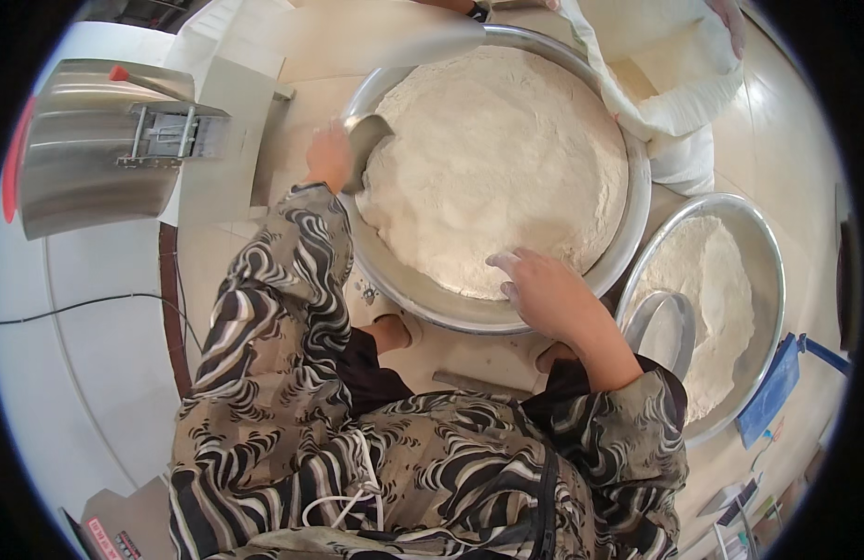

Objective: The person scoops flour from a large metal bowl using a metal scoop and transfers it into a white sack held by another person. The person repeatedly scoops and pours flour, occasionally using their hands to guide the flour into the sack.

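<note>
A wide metal basin (467, 322) full of pale flour (495, 161) stands on the floor before me. At its upper left rim, my left hand (330, 155) holds a metal bowl or scoop (367, 143), tilted on its side against the flour's edge. My right hand (544, 287) is over the near right part of the flour, fingers loosely apart and whitened at the tips, with nothing held. Whether its fingertips touch the flour I cannot tell.
A second metal basin (773, 280) at right holds flour and a round sieve or ring (687, 329). A white sack (684, 115) stands upper right, with another person's hand (727, 24) at it. A steel machine (96, 154) is at left, a blue dustpan-like object (769, 399) at right.
</note>
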Available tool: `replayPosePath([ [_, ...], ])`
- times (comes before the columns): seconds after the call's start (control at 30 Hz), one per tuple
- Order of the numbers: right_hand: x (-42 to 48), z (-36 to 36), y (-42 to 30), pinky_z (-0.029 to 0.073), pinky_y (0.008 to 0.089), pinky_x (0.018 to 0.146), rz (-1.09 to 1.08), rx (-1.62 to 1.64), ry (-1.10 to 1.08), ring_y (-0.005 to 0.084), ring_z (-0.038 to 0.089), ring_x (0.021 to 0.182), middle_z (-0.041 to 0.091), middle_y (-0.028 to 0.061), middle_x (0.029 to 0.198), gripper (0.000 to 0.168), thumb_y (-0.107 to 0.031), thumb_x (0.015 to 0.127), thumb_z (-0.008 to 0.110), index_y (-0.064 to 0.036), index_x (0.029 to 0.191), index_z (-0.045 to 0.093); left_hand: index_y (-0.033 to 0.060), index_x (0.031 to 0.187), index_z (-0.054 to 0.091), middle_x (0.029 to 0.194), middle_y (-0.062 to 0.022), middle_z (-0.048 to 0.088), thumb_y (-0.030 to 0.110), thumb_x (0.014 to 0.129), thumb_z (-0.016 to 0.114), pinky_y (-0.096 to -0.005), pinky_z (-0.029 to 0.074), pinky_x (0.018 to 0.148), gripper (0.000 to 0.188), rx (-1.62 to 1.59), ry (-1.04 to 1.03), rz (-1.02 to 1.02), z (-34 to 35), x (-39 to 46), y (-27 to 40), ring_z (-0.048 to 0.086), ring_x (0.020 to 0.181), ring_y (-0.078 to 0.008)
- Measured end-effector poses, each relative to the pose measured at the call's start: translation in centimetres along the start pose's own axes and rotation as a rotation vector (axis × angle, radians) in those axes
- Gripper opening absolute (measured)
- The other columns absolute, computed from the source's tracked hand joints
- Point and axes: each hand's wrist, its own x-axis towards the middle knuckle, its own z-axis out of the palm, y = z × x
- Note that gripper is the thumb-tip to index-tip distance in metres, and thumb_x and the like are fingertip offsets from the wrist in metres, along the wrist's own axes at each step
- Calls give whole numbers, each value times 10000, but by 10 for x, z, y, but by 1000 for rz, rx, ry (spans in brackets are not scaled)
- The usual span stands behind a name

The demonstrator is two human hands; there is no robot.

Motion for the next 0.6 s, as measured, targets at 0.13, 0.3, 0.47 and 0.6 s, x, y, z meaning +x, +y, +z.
replayPosePath([
  [0.13, 1, -5, -5, 473, 438, 710, 24, 11, -24, 347, 594, 823, 585, 169, 899, 268, -73, 817, 470, -42, 1059, 582, -6, 1072, 539, 870, -157, 645, 133, 799, 504, -416, 511, 680, 309, -73, -289, 153, 105, -22, -37, 631, 819, -311],
  [0.3, -5, -15, -7, 441, 431, 808, 106, 65, -123, 374, 553, 920, 580, 201, 991, 326, -96, 816, 504, -29, 1134, 536, -4, 1078, 511, 928, -153, 628, 100, 823, 466, -487, 528, 638, 279, -388, -469, 302, 122, -54, 26, 626, 797, -345],
  [0.47, -14, -11, -5, 456, 424, 768, 111, 73, -114, 358, 564, 898, 574, 178, 981, 307, -118, 828, 499, -45, 1123, 541, -43, 1103, 444, 1033, -194, 556, 51, 856, 364, -535, 555, 603, 276, -1818, -560, -1013, 87, -41, 96, 617, 805, -377],
  [0.6, -24, -10, -10, 480, 422, 707, 101, 107, -73, 347, 593, 819, 572, 165, 900, 264, -77, 815, 490, -40, 1069, 552, -75, 1087, 434, 1027, -219, 533, 3, 837, 341, -492, 574, 585, 278, -1880, -595, -960, 87, -13, 137, 615, 795, -379],
])
